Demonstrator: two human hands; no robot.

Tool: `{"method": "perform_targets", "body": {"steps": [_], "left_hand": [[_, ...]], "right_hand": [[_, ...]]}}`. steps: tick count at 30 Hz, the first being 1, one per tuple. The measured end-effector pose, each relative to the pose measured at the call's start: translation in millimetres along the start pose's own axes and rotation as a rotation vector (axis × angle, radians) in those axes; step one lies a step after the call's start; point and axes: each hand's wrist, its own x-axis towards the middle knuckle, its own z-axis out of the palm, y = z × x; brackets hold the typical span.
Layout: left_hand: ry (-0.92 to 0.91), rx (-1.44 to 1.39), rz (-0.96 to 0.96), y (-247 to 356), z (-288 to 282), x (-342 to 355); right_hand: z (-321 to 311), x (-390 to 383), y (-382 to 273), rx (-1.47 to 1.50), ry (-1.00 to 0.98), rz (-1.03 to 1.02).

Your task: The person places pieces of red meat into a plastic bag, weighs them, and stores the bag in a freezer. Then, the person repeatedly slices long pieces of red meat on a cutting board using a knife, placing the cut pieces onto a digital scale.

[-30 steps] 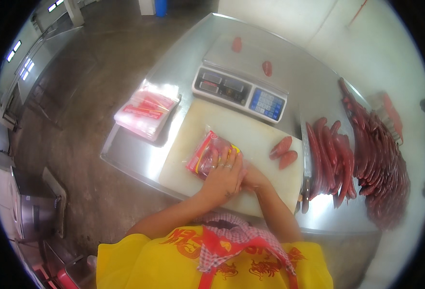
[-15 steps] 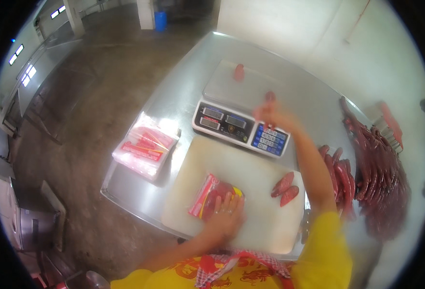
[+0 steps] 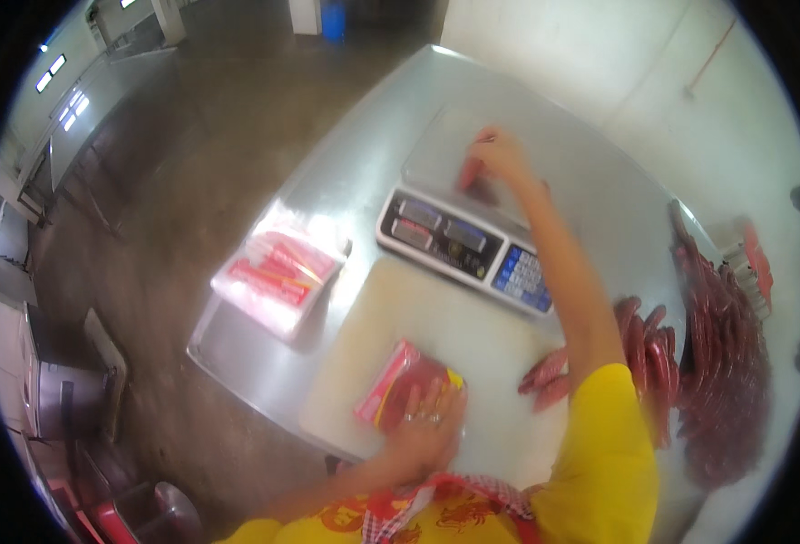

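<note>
My left hand (image 3: 430, 422) lies flat, fingers stretched, on a clear plastic packet (image 3: 400, 385) with red and yellow print and dark red meat inside. The packet rests on a white cutting board (image 3: 364, 313). Beyond the board stands a digital scale (image 3: 445, 238) with a keypad and a flat platform. Over that platform my right hand (image 3: 502, 152) is closed, somewhat blurred, on a short red sausage (image 3: 470, 174). Cut sausage pieces (image 3: 545, 376) sit at the board's right side, partly behind my right arm.
A stack of printed plastic bags (image 3: 278, 276) lies left on the metal table (image 3: 346, 172). To the right are several dark red sausages (image 3: 645, 354) and a large heap of linked sausages (image 3: 722, 381). A wall (image 3: 581, 54) borders the table's far right.
My right hand has moved from near the scale's keypad farther out over the platform, onto a sausage there. The left hand stays on the packet. The whole view has shifted slightly.
</note>
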Motion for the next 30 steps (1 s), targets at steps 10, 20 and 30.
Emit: {"method": "perform_targets", "body": {"steps": [10, 20, 30], "left_hand": [[0.163, 0.309, 0.013, 15, -1, 2], [0.227, 0.143, 0.106, -1, 3, 6], [0.269, -0.064, 0.142, -4, -4, 1]], "right_hand": [[2, -378, 35, 0.592, 0.055, 0.516], [113, -413, 52, 1.139, 0.123, 0.329], [155, -400, 63, 0.359, 0.385, -0.058]]}}
